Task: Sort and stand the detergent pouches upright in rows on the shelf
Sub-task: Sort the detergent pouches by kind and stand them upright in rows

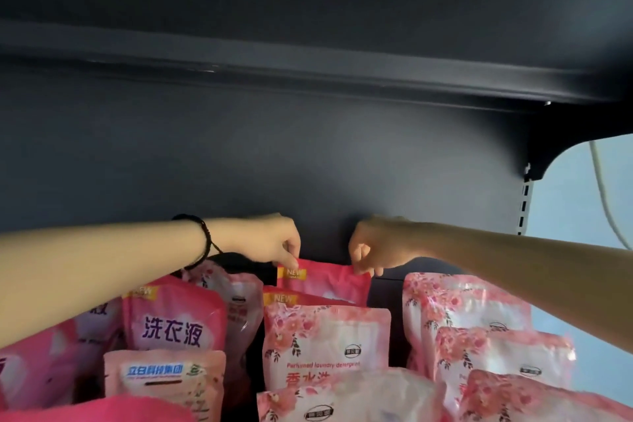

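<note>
1. Both arms reach into a dark shelf bay, toward the rearmost pouch point(325, 279) of the middle row, a deep pink one with a yellow "NEW" tag at its top left corner.
2. The left hand point(270, 240) pinches that pouch's top left corner between thumb and fingertips; a black cord bracelet point(205, 240) circles the wrist.
3. The right hand point(375, 245) nips the top right corner of the same pouch, fingers curled down over the edge.
4. The pouch stands upright, just in front of the black back panel point(274, 154) of the shelf, though whether it touches the panel is hard to tell from this angle.
5. In front of it stands another "NEW" pouch point(291, 298), then a pale floral pouch point(325, 343) printed "Perfumed laundry detergent", and a further one at the bottom edge.
6. The right row point(479, 336) holds pale floral pouches leaning one behind another.
7. The left rows are mixed: a pink pouch with purple characters point(173, 319), a pale pouch with a blue label point(164, 377) before it, and more pink packs under the left forearm.
8. The underside of the shelf above point(308, 44) fills the upper view.
</note>
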Motion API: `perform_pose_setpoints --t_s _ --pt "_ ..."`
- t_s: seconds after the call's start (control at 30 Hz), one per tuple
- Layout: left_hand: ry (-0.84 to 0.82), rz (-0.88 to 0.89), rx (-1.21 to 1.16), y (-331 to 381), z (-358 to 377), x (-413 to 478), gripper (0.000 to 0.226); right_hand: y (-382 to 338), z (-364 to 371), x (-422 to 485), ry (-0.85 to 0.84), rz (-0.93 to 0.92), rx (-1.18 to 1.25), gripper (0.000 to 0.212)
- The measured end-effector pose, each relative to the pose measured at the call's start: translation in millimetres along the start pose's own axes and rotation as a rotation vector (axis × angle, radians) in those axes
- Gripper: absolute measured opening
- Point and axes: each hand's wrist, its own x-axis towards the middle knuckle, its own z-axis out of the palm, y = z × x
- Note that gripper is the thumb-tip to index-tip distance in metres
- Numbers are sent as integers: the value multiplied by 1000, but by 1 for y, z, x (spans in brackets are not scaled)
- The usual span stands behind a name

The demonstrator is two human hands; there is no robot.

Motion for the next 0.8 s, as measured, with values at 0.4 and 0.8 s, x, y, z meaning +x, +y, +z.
perform_pose_setpoints --t_s 0.4,0.8 --pt "644 -127 -959 17 -43 -13 16 15 -46 -15 678 80 878 25" --pt "1112 -130 -1346 49 -87 -38 22 -46 -52 -23 705 30 1702 35"
